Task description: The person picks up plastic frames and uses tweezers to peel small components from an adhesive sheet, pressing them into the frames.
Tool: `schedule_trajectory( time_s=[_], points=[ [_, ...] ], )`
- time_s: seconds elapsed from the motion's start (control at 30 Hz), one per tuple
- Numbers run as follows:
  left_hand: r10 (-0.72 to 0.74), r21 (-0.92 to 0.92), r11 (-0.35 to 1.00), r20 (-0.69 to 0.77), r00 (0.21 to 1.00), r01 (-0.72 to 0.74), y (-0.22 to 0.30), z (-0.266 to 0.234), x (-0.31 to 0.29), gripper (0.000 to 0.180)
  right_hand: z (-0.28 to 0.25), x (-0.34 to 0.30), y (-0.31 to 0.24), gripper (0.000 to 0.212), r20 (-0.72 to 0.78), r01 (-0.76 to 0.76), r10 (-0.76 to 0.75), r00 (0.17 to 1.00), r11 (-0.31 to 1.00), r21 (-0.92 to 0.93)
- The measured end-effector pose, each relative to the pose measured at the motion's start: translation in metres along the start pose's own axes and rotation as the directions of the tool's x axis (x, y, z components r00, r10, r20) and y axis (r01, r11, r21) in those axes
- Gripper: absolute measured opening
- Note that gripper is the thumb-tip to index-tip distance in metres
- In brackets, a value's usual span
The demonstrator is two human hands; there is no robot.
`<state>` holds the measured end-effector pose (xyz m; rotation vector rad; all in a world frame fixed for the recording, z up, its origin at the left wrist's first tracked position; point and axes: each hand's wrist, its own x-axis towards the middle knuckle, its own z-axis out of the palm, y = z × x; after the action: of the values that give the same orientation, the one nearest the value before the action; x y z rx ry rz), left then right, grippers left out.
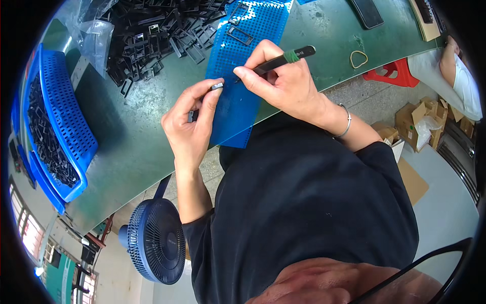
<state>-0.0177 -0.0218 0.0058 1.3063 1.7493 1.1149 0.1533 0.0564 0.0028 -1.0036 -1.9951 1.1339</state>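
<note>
My left hand (188, 112) pinches a small dark frame-shaped part with a pale, shiny end (217, 86) between thumb and fingertips. My right hand (289, 87) is closed around black tweezers (276, 62) with a green band wrapped near the rear end. Their tips point down-left toward the held part and look apart from it. Under both hands lies a blue sheet (235, 109), its far part covered with small dots or holes. Two thin black frames (239, 36) rest on its far end. Most of the left-hand part is hidden by my fingers.
Loose black frames (195, 48) lie heaped at the far left, beside a clear plastic bag (93, 38). A blue basket (68, 109) of small black parts stands left. A phone (368, 12) and rubber band (359, 59) lie right. A fan (161, 240) stands below the table edge; another person sits right.
</note>
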Motion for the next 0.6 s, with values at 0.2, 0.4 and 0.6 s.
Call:
schedule_trajectory(
  time_s=[0.2,0.4,0.6],
  points=[
    [-0.025,-0.016,1.000,0.000,1.000,0.025,-0.001,0.001,0.000,0.012,0.002,-0.002,-0.001,0.020,-0.049,-0.005,0.005,0.999,1.000,0.001],
    [-0.027,-0.006,1.000,0.017,0.999,0.027,-0.002,0.000,-0.001,0.012,0.002,-0.003,0.004,0.018,0.005,-0.044,0.044,0.999,0.986,0.163],
    [-0.006,-0.013,1.000,0.038,0.999,0.006,-0.004,0.003,0.000,0.012,0.008,-0.001,-0.007,0.016,-0.011,-0.199,0.268,0.963,0.743,0.639]
  ],
)
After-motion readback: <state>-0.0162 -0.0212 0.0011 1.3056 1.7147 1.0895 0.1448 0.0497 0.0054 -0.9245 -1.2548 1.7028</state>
